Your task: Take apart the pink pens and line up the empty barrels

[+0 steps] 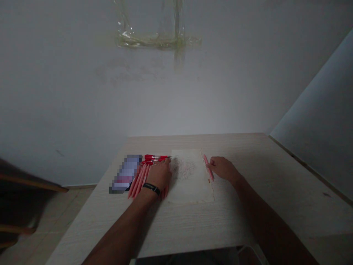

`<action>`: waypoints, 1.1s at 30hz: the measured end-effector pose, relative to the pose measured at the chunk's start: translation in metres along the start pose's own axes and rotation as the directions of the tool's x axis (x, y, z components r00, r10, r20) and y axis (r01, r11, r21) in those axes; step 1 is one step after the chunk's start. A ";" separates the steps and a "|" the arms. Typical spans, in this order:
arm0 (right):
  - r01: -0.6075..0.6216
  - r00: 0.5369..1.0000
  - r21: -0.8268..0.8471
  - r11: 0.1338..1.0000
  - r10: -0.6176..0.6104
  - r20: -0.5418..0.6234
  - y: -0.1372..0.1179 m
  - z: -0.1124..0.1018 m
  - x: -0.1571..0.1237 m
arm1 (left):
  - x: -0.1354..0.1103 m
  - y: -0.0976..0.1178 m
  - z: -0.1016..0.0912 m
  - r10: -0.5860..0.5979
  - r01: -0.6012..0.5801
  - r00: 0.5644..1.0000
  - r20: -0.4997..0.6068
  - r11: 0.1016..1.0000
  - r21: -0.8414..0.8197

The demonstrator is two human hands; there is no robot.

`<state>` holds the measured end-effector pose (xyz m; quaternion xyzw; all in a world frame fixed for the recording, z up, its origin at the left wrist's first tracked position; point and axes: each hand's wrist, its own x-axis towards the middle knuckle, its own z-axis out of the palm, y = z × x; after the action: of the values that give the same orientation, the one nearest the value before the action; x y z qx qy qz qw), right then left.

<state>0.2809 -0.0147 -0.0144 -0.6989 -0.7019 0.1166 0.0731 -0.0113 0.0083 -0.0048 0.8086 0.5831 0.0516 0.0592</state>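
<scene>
My right hand (223,168) is closed around a slim pink pen barrel (211,173) at the right edge of a pale sheet of paper (190,193). My left hand (160,173), with a dark band on its wrist, lies over a row of pink pen barrels (140,181) and covers part of them. Its fingertips are by several thin red pen pieces with clear parts (150,157), at the far end of the row. The left fingers point down and away, so their grip is hidden. Small reddish-grey specks or marks show on the paper.
A phone (125,175) with a blurred-out screen lies left of the barrels. The pale wooden table (176,228) meets a wall behind, which carries strips of clear tape (149,41). Dark wooden furniture (22,198) stands on the floor at left.
</scene>
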 end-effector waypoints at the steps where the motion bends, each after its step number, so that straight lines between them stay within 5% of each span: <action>1: -0.006 1.000 0.001 1.000 0.006 -0.005 0.000 0.000 0.001 | 0.000 0.000 0.000 -0.008 0.008 1.000 0.003 1.000 0.002; 7: -0.012 0.998 0.020 1.000 0.013 -0.059 0.000 -0.002 0.002 | 0.001 -0.002 0.001 -0.065 0.065 0.998 0.023 0.998 0.026; 13: 0.009 0.997 0.065 0.998 -0.004 -0.078 0.001 0.001 0.003 | 0.000 -0.001 0.003 0.001 -0.001 1.000 0.001 0.999 0.047; 21: 0.069 0.990 0.132 0.989 -0.052 -0.132 0.000 0.000 0.003 | 0.000 0.001 -0.002 -0.037 0.031 0.997 -0.066 0.995 -0.092; 26: 0.188 0.980 0.301 0.935 -0.158 -0.121 -0.009 0.003 -0.001 | -0.001 0.011 -0.002 0.132 -0.159 0.985 -0.116 0.949 -0.273; 33: 0.313 0.941 0.472 0.824 -0.337 -0.034 -0.040 0.008 -0.014 | -0.007 0.027 0.001 0.431 -0.459 0.887 -0.163 0.791 -0.405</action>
<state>0.2401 -0.0286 -0.0102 -0.5271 -0.7626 0.2868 0.2414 0.0123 -0.0067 -0.0013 0.8872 0.3517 0.2170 0.2051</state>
